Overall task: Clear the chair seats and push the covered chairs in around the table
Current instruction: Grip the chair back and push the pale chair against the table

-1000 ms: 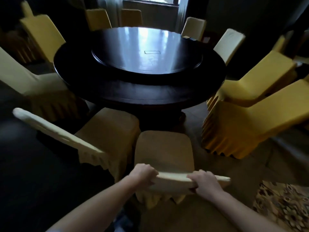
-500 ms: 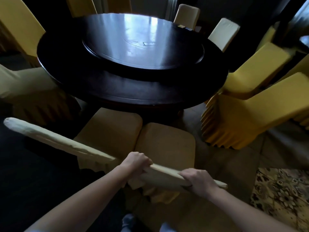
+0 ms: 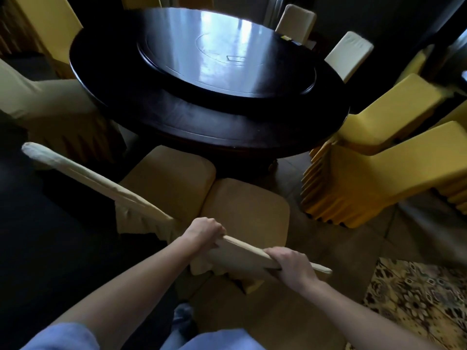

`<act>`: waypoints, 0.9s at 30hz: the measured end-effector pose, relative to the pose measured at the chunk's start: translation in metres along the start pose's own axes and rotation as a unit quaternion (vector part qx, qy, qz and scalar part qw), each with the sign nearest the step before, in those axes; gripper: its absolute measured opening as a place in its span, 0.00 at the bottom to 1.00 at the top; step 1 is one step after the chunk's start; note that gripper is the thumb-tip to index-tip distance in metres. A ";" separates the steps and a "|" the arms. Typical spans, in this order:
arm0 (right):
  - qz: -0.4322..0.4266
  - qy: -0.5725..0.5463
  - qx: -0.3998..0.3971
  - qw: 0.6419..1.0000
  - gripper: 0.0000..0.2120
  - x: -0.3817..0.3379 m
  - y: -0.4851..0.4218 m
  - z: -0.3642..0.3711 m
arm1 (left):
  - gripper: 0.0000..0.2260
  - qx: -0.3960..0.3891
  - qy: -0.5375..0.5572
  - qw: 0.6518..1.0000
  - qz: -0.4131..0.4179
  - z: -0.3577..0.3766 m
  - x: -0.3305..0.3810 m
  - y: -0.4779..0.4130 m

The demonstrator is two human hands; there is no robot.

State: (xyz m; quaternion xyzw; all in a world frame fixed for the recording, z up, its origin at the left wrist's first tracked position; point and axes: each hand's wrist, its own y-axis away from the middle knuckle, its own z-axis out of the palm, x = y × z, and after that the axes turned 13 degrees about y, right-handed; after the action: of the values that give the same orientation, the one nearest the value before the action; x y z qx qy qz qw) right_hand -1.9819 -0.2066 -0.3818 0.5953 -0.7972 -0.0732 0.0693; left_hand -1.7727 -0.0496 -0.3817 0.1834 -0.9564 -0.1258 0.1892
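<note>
A person stands at a round dark table (image 3: 209, 127) and looks down at their own two bare arms. Both hands grip the top edge of a cream-covered chair back. The left hand (image 3: 203, 233) is clenched around the edge at its left end, and the right hand (image 3: 290, 266) is clenched around it nearer the right end. This held chair (image 3: 247, 213) sits on the near side of the table, its seat bare and its front edge close to the table rim but not yet under it.

Just left of it, a second covered chair (image 3: 169, 178) touches it seat to seat, its front tucked slightly beneath the table. To the right of the table, two brighter yellow chairs (image 3: 379, 173) stand well apart from the rim and angled away; these likely need pushing in. More covered chairs ring the table's far and left sides. No seat in view holds anything, so the clearing looks done here, with the pushing partway through.

The tabletop is glossy, with a raised turntable (image 3: 227, 54) reflecting window light. The room is dim, with a tiled floor and a patterned rug (image 3: 417, 304) to the right of the held chair.
</note>
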 end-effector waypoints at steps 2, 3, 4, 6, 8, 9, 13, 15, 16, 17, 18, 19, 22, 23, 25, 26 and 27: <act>-0.016 0.000 0.015 1.000 0.19 0.003 0.001 0.002 | 0.15 -0.001 0.000 1.000 -0.015 0.001 0.005 -0.001; -0.026 0.006 0.024 0.999 0.19 0.005 0.001 0.003 | 0.15 0.005 -0.004 1.000 -0.022 0.002 0.006 -0.002; -0.040 0.015 0.037 0.998 0.19 0.008 0.001 0.004 | 0.15 0.010 -0.011 0.999 -0.033 0.004 0.008 -0.003; -0.062 0.019 0.046 0.997 0.20 0.017 0.001 0.009 | 0.14 0.014 -0.024 0.998 -0.060 0.008 0.014 -0.004; -0.073 0.032 0.044 0.996 0.21 0.026 0.000 0.011 | 0.13 0.023 -0.042 0.996 -0.070 0.013 0.019 -0.011; -0.076 0.040 0.051 0.995 0.20 0.031 -0.002 0.009 | 0.13 0.027 -0.044 0.996 -0.072 0.014 0.022 -0.014; -0.074 0.072 0.033 0.994 0.22 0.056 -0.009 0.005 | 0.12 0.032 -0.029 0.994 -0.096 0.014 0.038 -0.030; -0.070 0.091 0.004 0.993 0.21 0.067 -0.018 0.002 | 0.12 0.019 -0.013 0.993 -0.112 0.009 0.044 -0.044; -0.064 0.089 -0.009 0.994 0.21 0.071 -0.024 -0.002 | 0.13 0.014 0.001 0.992 -0.123 0.005 0.044 -0.052; -0.060 0.089 -0.017 0.994 0.21 0.074 -0.031 -0.005 | 0.13 0.009 0.014 0.991 -0.135 0.001 0.044 -0.060; -0.060 0.093 -0.021 0.994 0.21 0.077 -0.038 -0.009 | 0.13 0.003 0.022 0.989 -0.145 -0.003 0.043 -0.067; -0.058 0.097 -0.024 0.993 0.21 0.080 -0.044 -0.013 | 0.13 -0.005 0.024 0.988 -0.153 -0.008 0.043 -0.075; -0.037 0.099 -0.051 0.993 0.23 0.094 -0.064 -0.020 | 0.12 -0.019 0.009 0.987 -0.159 -0.019 0.045 -0.096; -0.029 0.100 -0.066 0.992 0.23 0.099 -0.070 -0.021 | 0.12 -0.020 0.007 0.987 -0.160 -0.021 0.046 -0.103; -0.012 0.107 -0.085 0.991 0.23 0.109 -0.079 -0.023 | 0.12 -0.021 -0.001 0.988 -0.156 -0.025 0.048 -0.114; -0.004 0.113 -0.093 0.989 0.23 0.114 -0.083 -0.023 | 0.12 -0.021 -0.007 0.989 -0.148 -0.027 0.049 -0.118; 0.001 0.120 -0.101 0.988 0.22 0.116 -0.086 -0.024 | 0.12 -0.019 -0.011 0.990 -0.140 -0.029 0.049 -0.122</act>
State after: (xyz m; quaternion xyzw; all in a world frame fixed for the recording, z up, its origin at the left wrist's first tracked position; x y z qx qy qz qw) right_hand -1.9288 -0.3433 -0.3731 0.5888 -0.7724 -0.0812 0.2237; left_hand -1.7664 -0.1838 -0.3777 0.3101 -0.9210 -0.1708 0.1623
